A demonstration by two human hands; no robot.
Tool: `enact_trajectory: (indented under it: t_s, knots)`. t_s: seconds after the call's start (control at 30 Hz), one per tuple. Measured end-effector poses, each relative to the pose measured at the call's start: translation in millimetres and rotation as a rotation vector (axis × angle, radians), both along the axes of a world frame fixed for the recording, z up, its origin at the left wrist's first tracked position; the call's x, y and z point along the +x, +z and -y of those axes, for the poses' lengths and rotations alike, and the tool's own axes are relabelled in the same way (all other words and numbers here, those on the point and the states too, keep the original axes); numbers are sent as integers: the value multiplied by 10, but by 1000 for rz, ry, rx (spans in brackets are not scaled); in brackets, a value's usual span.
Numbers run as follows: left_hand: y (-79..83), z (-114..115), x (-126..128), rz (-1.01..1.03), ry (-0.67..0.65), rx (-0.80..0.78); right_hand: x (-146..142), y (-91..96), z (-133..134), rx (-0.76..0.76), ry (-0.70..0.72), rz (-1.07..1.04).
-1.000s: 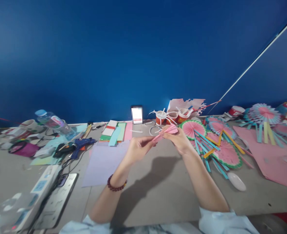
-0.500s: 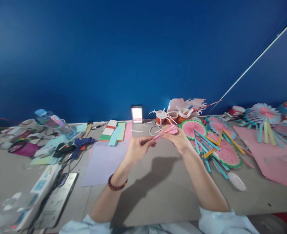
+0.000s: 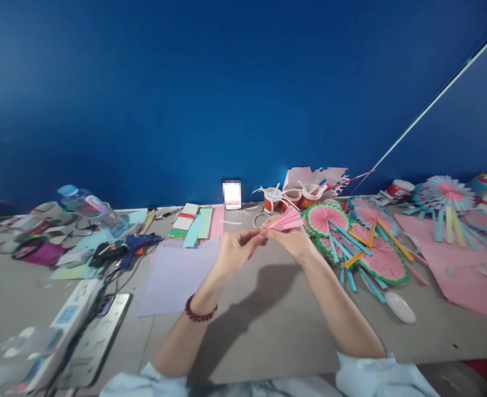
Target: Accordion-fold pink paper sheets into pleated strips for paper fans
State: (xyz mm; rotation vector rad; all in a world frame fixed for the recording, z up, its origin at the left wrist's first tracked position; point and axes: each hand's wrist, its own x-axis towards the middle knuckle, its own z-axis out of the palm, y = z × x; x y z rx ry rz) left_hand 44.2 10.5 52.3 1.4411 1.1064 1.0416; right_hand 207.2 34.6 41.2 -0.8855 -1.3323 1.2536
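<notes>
Both my hands are raised over the middle of the grey table [image 3: 268,320] and together hold a pleated pink paper strip [image 3: 283,221]. My left hand [image 3: 235,251], with a dark red bead bracelet at the wrist, pinches the strip's near end. My right hand [image 3: 291,238] grips it just beyond, fingers closed, and the pleats fan out past those fingers toward the right. A lilac sheet of paper [image 3: 177,275] lies flat just left of my left hand.
Finished pink and green paper fans [image 3: 367,248] with blue and yellow sticks lie to the right, beside large pink sheets [image 3: 462,270]. A blue glue gun [image 3: 138,243], bottle [image 3: 90,208], coloured paper stack [image 3: 196,223] and power strip [image 3: 64,325] are left. Red cups [image 3: 293,198] stand at the back.
My hands have drawn closer together on the pink strip, and its fanned end has tipped slightly up and left. Everything else on the table is as before.
</notes>
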Motion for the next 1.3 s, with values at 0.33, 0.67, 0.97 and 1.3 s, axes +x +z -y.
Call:
enact_trajectory:
  t_s: [0.33, 0.67, 0.97, 1.3]
  knots:
    - [32, -55, -112, -67, -46, 19, 103, 87, -3, -25, -148, 18]
    - [48, -33, -104, -57, -12, -4, 126, 95, 16, -49, -153, 26]
    - [17, -42, -121, -47, -22, -34, 122, 94, 20, -60, -185, 41]
    - [-10, -59, -89, -7, -5, 1, 105, 83, 13, -90, -225, 59]
